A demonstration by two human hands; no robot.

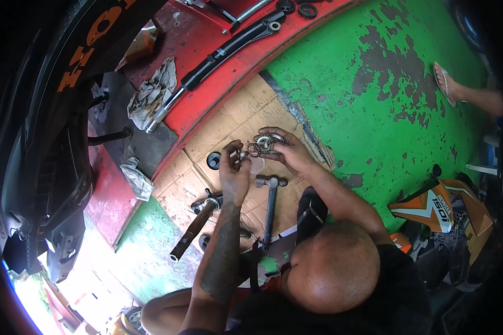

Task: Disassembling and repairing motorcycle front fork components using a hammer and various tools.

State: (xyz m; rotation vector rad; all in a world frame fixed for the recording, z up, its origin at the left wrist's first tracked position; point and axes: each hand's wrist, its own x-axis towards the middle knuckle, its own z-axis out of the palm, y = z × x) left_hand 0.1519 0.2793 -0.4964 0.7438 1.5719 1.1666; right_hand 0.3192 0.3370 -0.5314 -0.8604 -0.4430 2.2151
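My right hand (285,151) holds toothed-looking metal bearing rings (265,145), its fingers and thumb around them. Close by on the left, my left hand (233,170) has its fingers bent together at the rings' edge, over a small shiny piece I cannot make out. A clear round piece (257,165) shows just below the rings. Under the hands lies cardboard (223,123) with a black round part (213,161) on it. A hammer (271,204) lies below my hands, its head toward them. Left of my left forearm is a worn metal tube (195,230) with a thicker end.
A red platform (223,72) runs along the far side, bearing a black and silver fork leg (223,54) and a dirty rag (153,95). A dark motorcycle (44,162) stands left. Orange body panels (441,206) lie right. Another person's sandalled foot (444,84) is at far right.
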